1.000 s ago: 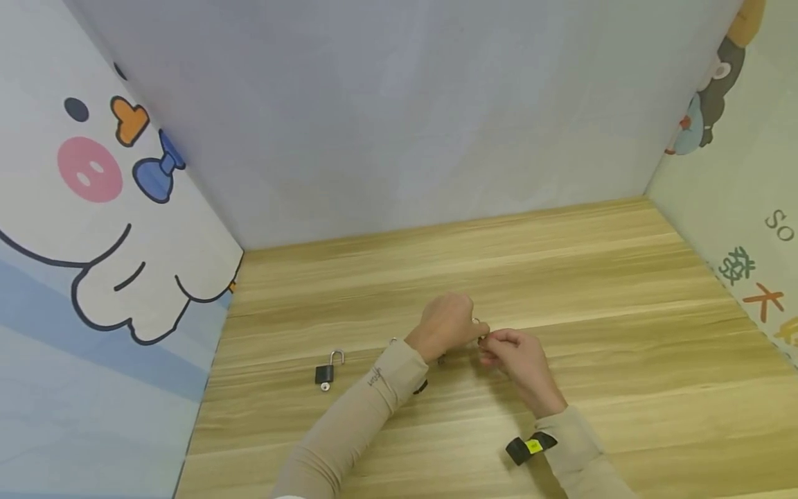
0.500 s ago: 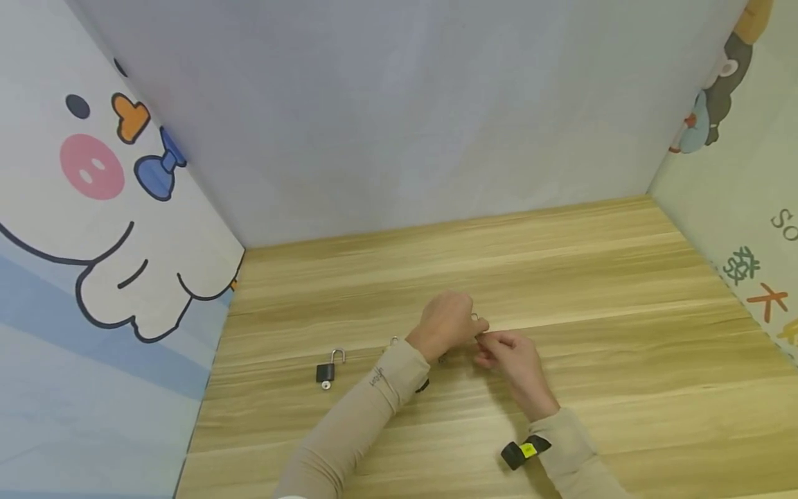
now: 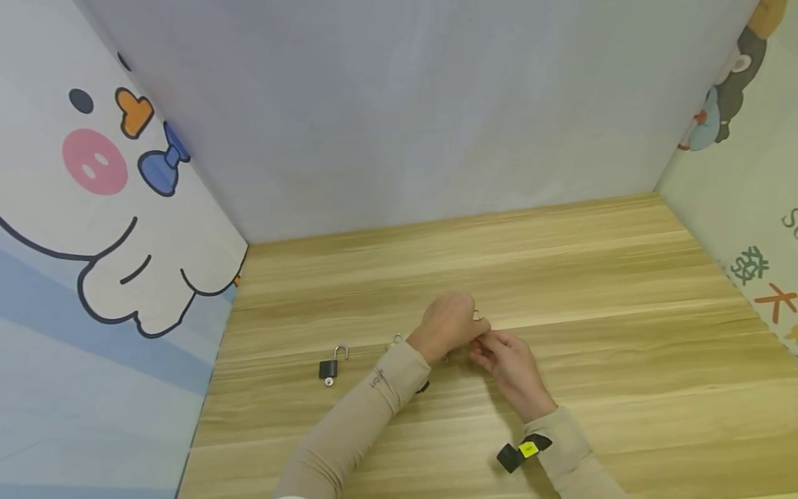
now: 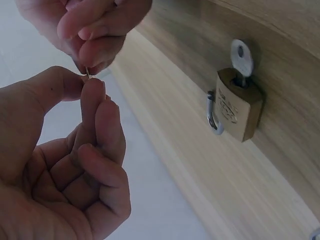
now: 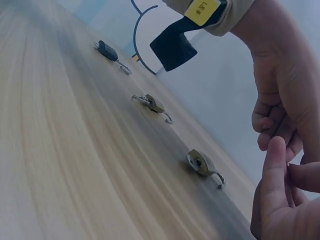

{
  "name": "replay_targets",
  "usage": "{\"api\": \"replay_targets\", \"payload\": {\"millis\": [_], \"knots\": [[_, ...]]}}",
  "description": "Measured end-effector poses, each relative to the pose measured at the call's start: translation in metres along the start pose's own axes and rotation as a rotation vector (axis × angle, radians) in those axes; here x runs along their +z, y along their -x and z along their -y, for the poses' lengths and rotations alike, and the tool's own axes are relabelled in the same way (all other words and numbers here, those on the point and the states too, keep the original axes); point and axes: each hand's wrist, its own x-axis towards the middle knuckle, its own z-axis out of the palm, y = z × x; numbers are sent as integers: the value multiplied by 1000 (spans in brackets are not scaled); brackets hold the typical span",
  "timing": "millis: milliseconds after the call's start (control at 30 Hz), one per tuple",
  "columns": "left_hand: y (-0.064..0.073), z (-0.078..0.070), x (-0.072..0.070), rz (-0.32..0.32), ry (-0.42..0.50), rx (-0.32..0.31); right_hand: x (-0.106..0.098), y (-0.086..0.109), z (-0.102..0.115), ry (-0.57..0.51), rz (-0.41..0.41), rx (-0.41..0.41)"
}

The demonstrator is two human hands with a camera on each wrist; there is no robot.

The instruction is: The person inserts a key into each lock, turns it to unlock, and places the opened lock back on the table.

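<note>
In the head view my left hand [image 3: 449,322] and right hand [image 3: 514,364] meet fingertip to fingertip over the table. A small thin metal piece [image 4: 88,73] is pinched between them, mostly covered by the fingertips; I cannot tell its kind. In the left wrist view the left hand [image 4: 85,155] holds it from below, thumb against index finger, while the right hand [image 4: 102,35] pinches it from above. Close by lies a brass padlock [image 4: 239,107], its shackle open and a key [image 4: 242,57] in its keyhole. A metal loop [image 3: 476,315] shows just beyond the left fingers.
A black padlock [image 3: 328,369] with open shackle and key lies left of the left sleeve [image 3: 374,395]. Another brass padlock [image 5: 154,103] lies between it and the nearest one [image 5: 201,164]. A grey wall [image 3: 449,118] backs the wooden table [image 3: 592,277]; printed panels flank it.
The head view has shifted slightly. My right hand has moved a little left and its fingers have turned against the left fingertips. The padlocks stay put.
</note>
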Motion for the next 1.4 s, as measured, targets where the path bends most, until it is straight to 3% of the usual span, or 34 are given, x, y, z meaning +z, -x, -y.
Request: {"api": "replay_targets", "payload": {"millis": [167,367,500,667,733,833,1067,1400], "knots": [[0,-1,-3,10,-21,-9,-6,1,2,64,65,9],[1,-1,-15,33,-187,48,-20,5,11,205,97,-21],[0,5,-23,55,-273,185,-26,5,20,258,88,-60],[-3,15,-31,116,-402,415,-30,6,28,452,42,-151],[-3,16,-34,138,-432,463,-30,6,30,528,26,-183],[-2,17,-38,164,-460,484,-29,5,33,574,37,-223],[-1,13,-38,213,-481,527,-24,4,36,599,86,-262],[-2,11,-37,244,-325,575,-23,4,38,621,120,-328]]}}
